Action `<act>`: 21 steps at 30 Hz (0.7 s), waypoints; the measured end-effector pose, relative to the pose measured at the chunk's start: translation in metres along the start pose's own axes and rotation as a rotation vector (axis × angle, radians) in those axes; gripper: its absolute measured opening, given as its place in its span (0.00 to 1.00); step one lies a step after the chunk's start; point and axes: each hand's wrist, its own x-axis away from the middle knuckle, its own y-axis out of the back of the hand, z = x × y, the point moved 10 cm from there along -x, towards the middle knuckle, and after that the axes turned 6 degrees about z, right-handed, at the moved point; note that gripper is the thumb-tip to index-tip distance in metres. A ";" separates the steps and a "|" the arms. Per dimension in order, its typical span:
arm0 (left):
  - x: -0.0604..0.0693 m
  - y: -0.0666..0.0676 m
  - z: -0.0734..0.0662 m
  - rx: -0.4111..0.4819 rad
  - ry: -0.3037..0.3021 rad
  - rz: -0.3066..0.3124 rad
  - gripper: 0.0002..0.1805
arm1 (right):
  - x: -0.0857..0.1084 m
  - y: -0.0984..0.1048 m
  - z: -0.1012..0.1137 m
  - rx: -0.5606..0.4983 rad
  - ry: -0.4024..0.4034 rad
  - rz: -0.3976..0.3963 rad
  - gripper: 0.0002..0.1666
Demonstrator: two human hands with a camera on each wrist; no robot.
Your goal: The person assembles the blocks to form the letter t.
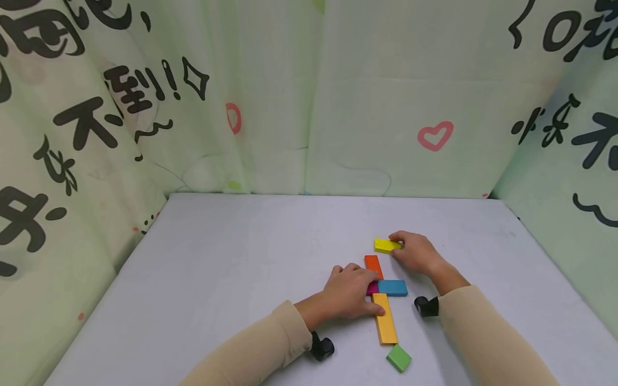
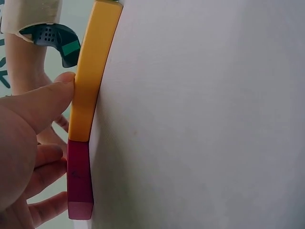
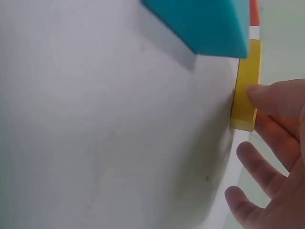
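Observation:
My right hand (image 1: 418, 253) pinches a bright yellow block (image 1: 383, 246) between thumb and forefinger at the far end of a row of blocks; its other fingers are spread in the right wrist view. My left hand (image 1: 348, 292) rests over the row, thumb touching an amber block (image 1: 387, 328) and fingers by a magenta block (image 2: 79, 179) and an orange-red block (image 1: 372, 262). Part of the magenta block is hidden under this hand in the head view. A blue block (image 1: 393, 288) lies crosswise against the magenta one. Close to the amber block's near end, a green block (image 1: 399, 358) sits turned at an angle.
The blocks lie on a white table (image 1: 232, 257). A pale green printed curtain (image 1: 367, 107) surrounds its back and sides. A black wrist device (image 1: 322, 347) shows at the left sleeve, and another black device (image 1: 426, 306) at the right sleeve.

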 end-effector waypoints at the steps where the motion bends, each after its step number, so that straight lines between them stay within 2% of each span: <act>1: 0.000 0.000 0.000 -0.002 0.001 0.000 0.36 | 0.000 0.000 0.000 -0.004 -0.001 0.004 0.28; 8: 0.000 -0.001 0.000 -0.008 0.005 0.002 0.36 | -0.002 -0.003 -0.001 -0.019 -0.017 -0.017 0.33; 16: 0.000 0.000 -0.002 -0.021 -0.012 -0.005 0.36 | 0.000 0.001 -0.003 0.039 -0.012 -0.067 0.27; 21: 0.001 0.002 -0.002 -0.019 -0.015 -0.008 0.35 | 0.003 0.004 -0.006 0.037 -0.022 -0.072 0.27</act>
